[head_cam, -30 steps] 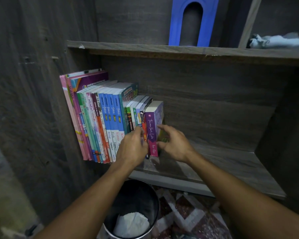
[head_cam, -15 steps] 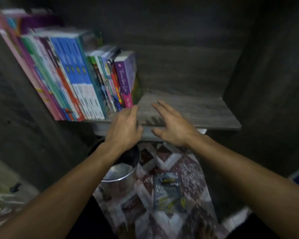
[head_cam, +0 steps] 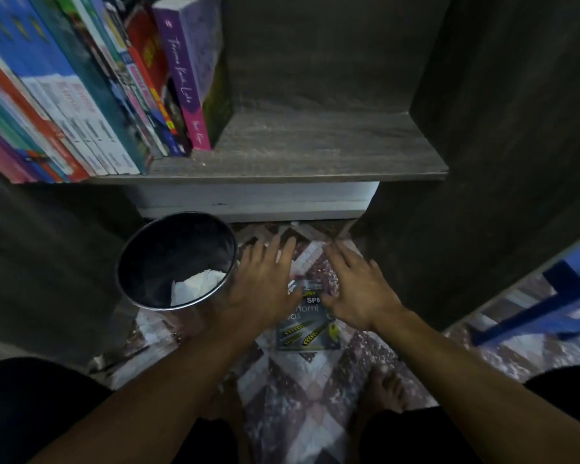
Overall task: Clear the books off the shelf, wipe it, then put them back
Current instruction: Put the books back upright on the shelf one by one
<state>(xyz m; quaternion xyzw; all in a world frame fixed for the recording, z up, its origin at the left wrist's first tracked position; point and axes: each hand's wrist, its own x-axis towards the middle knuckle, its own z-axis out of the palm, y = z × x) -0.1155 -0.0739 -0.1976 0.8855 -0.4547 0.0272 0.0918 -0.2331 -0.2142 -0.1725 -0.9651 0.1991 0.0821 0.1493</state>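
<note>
A row of books (head_cam: 91, 95) stands on the left part of the grey wooden shelf (head_cam: 315, 155), the purple-spined one (head_cam: 185, 78) at its right end. One dark book (head_cam: 307, 326) with yellow markings lies flat on the patterned floor below. My left hand (head_cam: 262, 283) and my right hand (head_cam: 359, 286) hover over it with fingers spread and straight, one on each side of its top edge. Neither hand holds anything.
A metal waste bin (head_cam: 176, 259) with white paper inside stands on the floor just left of my left hand. A dark cabinet wall (head_cam: 499, 162) rises on the right, with a blue frame (head_cam: 549, 306) beyond it. My bare feet (head_cam: 382, 386) show below.
My hands have left the purple book on the shelf and dropped down to the book on the floor. The view has tilted downward with them.
</note>
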